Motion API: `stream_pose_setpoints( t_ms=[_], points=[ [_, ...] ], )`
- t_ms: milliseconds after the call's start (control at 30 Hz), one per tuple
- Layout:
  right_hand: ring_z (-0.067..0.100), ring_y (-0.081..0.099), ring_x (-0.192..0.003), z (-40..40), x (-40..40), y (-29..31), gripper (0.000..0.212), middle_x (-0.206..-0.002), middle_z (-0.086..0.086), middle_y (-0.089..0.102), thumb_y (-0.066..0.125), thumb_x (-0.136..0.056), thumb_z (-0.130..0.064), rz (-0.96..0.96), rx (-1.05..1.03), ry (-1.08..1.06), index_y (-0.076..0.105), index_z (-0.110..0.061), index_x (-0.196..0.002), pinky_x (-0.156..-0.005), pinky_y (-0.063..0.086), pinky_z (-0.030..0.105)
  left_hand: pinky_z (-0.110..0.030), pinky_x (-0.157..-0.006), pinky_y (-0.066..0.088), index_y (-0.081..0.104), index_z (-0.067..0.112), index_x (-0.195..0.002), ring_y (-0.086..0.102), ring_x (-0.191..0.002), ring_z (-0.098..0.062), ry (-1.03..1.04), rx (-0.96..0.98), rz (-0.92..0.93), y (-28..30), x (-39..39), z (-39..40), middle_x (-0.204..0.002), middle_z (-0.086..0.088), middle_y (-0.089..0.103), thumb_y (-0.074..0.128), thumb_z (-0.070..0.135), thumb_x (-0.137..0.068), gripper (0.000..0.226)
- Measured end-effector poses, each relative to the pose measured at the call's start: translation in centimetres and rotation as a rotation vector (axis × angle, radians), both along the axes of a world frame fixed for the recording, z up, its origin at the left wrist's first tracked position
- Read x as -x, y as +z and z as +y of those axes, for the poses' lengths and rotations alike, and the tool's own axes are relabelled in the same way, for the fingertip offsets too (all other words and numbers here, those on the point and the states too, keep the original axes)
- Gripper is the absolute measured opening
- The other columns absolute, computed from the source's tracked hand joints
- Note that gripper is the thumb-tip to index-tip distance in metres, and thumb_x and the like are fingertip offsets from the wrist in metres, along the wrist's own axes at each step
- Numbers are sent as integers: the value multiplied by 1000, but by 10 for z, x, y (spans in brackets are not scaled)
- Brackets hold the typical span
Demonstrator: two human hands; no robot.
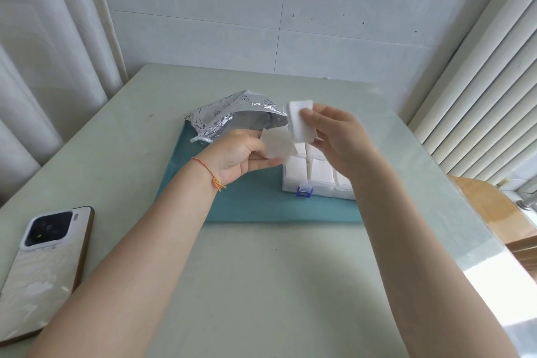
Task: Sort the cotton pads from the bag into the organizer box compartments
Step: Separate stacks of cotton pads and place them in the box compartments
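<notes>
Pinching pads, right hand (337,136) raised

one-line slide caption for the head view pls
Right hand holds a pad stack, left hand a single pad, above the organizer box beside the open bag.

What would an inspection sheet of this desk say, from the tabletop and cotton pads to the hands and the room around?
Surface: pale green table with a teal mat on it.
Job's things: silver bag lying open on the mat; clear organizer box, its visible compartments holding white pads.
Clutter: phone face down at the table's left edge.
Hands: left hand holds a single pad; right hand grips a stack of pads above the box.
Cables: nothing seen.
Surroundings: tiled wall, curtain left, ribbed radiator right.
</notes>
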State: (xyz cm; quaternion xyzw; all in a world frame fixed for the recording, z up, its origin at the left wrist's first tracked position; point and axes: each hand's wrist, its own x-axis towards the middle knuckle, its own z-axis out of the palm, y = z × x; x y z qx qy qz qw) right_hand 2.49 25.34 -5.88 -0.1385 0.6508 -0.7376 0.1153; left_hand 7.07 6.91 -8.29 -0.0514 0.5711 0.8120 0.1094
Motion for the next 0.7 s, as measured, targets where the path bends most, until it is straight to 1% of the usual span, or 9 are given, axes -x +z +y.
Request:
stream_pose_setpoints(
  t_ms=[67, 133, 200, 267, 333, 400, 467, 567, 700],
  points=[
    [16, 60, -77, 0, -5, 5, 7, -85, 5, 70, 71, -88, -16, 147, -231, 61, 74, -10, -92, -73, 46, 26, -35, -73, 62, 58, -10, -114, 66, -86, -30, 44, -20, -36, 3, 0, 1, -98, -18, 65, 36, -9, -93, 30],
    [13, 59, -73, -5, -10, 7, 11, -82, 3, 70, 79, -82, -19, 219, -454, 56, 73, -10, -87, -69, 44, 23, -37, -71, 62, 57, -7, -114, 67, -82, -29, 41, -56, -73, 6, -1, 1, -92, -16, 66, 35, 1, -95, 31],
    [13, 57, -69, -11, -13, 6, 14, -77, 1, 68, 83, -78, -23, 266, -607, 35, 71, -15, -80, -65, 43, 26, -36, -70, 62, 60, -5, -114, 68, -81, -26, -1, -34, -75, 9, -2, 1, -94, -15, 70, 34, 11, -96, 35],
    [13, 55, -65, -15, -14, 5, 16, -70, -4, 65, 84, -76, -24, 307, -690, 19, 69, -19, -75, -64, 43, 29, -36, -74, 61, 64, -3, -112, 69, -84, -25, -39, -1, -68, 9, -2, 1, -99, -14, 71, 33, 22, -101, 41],
    [11, 54, -63, -16, -13, 4, 16, -65, -9, 63, 84, -76, -24, 324, -708, 4, 69, -20, -74, -63, 44, 30, -36, -81, 60, 66, -2, -112, 70, -89, -26, -70, 31, -67, 9, -3, 1, -102, -16, 72, 33, 34, -103, 49],
    [11, 54, -62, -15, -12, 3, 17, -63, -11, 62, 85, -75, -25, 334, -713, -7, 69, -20, -73, -62, 45, 32, -36, -84, 59, 66, -2, -112, 71, -90, -25, -90, 55, -65, 9, -3, 2, -101, -17, 72, 33, 39, -103, 54],
    [11, 54, -61, -15, -11, 2, 18, -63, -11, 62, 85, -75, -26, 351, -725, -17, 68, -21, -72, -63, 46, 33, -35, -80, 60, 67, -1, -108, 72, -85, -24, -97, 62, -62, 9, -3, 3, -96, -16, 73, 34, 40, -103, 53],
    [7, 50, -59, -16, -11, 2, 20, -63, -11, 59, 85, -75, -28, 369, -740, -26, 67, -21, -71, -60, 41, 24, -35, -79, 61, 68, 1, -104, 72, -84, -23, -101, 55, -48, 10, -4, 4, -93, -13, 74, 36, 37, -104, 48],
    [9, 43, -59, -15, -11, 1, 28, -66, -8, 51, 82, -75, -35, 439, -823, -105, 61, -17, -74, -50, 30, 16, -33, -81, 60, 69, 4, -102, 71, -86, -21, -108, 85, 55, 7, -6, 5, -92, -11, 74, 49, 16, -101, 23]
  ],
)
